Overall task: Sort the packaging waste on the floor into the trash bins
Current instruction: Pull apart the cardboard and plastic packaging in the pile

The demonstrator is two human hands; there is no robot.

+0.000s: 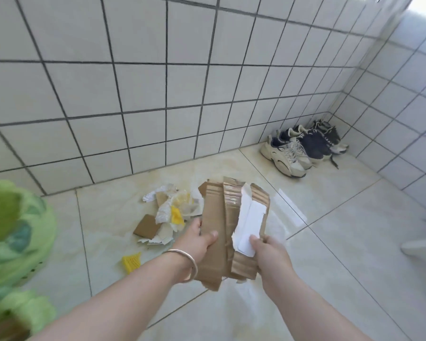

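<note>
Head view, looking down at a pale glossy tiled floor [330, 242] that meets a white tiled wall with dark grout [158, 82]. At lower centre of the frame, both hands hold up a bundle of torn brown corrugated cardboard strips [217, 230] above the floor. The left hand [197, 244], with a silver bangle [190, 264] on its wrist, grips the bundle's left edge, thumb curled over the front face. The right hand [268, 249] grips the right edge, its thumb pressing a torn white paper label [249, 225] that lies on the cardboard. Just left of the bundle, at centre of the frame, a heap of loose packaging waste [172, 212] lies on the floor: crumpled white and yellow paper, a small flat brown cardboard piece and torn scraps. A yellow foam mesh scrap [131, 262] lies apart from the heap, lower left of it. A blurred green plastic bag [12, 237] fills the left edge of the frame. At centre right, several pairs of beige and dark sneakers [303, 148] stand in the corner of the walls.
</note>
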